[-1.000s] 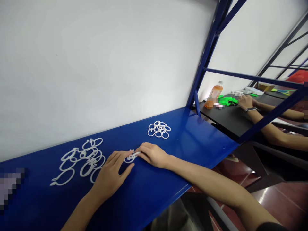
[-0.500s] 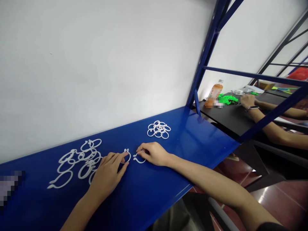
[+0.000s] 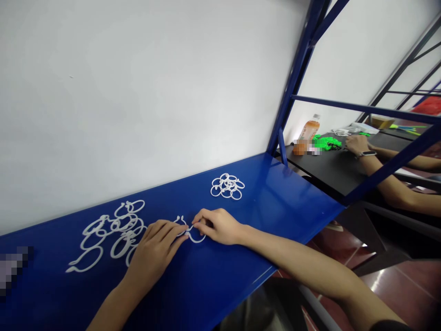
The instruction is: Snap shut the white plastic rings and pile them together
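Low over the blue table, my two hands almost meet. Thumb and fingertips of my left hand are closed on a white open ring, whose two knobbed ends stick up beyond the fingers. My right hand pinches a second white ring by its right side. The split ends of that ring touch or lie by the left fingertips; whether the rings are linked I cannot tell. Beside my left hand spreads a loose heap of white rings, partly covered by it. Farther right lies a tighter cluster of white rings.
A white wall rises behind the table. At right stands a blue metal frame. Beyond it, a black table carries a bottle and green pieces, with another person's hand there. A pixelated object sits far left.
My right hand has moved slightly left and down, bringing its ring against the ring at my left fingertips. The gap between the two rings has closed.
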A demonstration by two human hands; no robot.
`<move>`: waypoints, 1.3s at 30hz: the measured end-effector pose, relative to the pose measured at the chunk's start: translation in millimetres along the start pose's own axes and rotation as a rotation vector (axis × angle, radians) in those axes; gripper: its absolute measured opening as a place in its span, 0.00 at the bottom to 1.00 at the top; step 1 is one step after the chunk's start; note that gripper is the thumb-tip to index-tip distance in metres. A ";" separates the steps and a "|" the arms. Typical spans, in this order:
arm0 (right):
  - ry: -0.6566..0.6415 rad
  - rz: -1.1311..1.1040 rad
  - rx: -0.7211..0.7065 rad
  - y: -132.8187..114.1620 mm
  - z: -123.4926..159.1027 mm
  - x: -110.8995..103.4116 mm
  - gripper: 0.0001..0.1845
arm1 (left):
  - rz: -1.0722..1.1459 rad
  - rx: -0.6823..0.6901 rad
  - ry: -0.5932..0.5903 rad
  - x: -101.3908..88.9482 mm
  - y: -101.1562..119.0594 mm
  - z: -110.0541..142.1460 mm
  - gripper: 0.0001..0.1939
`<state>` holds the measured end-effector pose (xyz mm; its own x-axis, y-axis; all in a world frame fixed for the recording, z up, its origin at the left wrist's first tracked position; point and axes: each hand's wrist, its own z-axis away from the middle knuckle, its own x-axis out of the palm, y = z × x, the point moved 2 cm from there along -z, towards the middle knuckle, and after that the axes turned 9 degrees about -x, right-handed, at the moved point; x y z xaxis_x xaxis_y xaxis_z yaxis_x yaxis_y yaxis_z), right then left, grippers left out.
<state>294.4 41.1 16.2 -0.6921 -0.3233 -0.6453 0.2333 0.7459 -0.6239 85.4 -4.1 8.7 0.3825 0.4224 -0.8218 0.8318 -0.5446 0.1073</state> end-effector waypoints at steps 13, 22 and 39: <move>-0.094 -0.076 -0.078 2.1 3.7 5.2 0.04 | -0.016 0.071 0.126 -9.0 13.7 -4.2 0.10; -0.122 -0.095 -0.116 -4.3 6.5 6.6 0.04 | -0.097 0.188 0.216 -7.9 18.3 -3.0 0.08; -0.117 -0.013 -0.135 1.3 5.1 10.2 0.07 | -0.064 0.147 0.191 -1.6 7.6 -1.8 0.10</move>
<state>291.1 35.8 6.5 -0.6084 -0.3933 -0.6893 0.1253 0.8100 -0.5728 91.8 -7.6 11.8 0.4116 0.5809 -0.7022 0.7945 -0.6062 -0.0358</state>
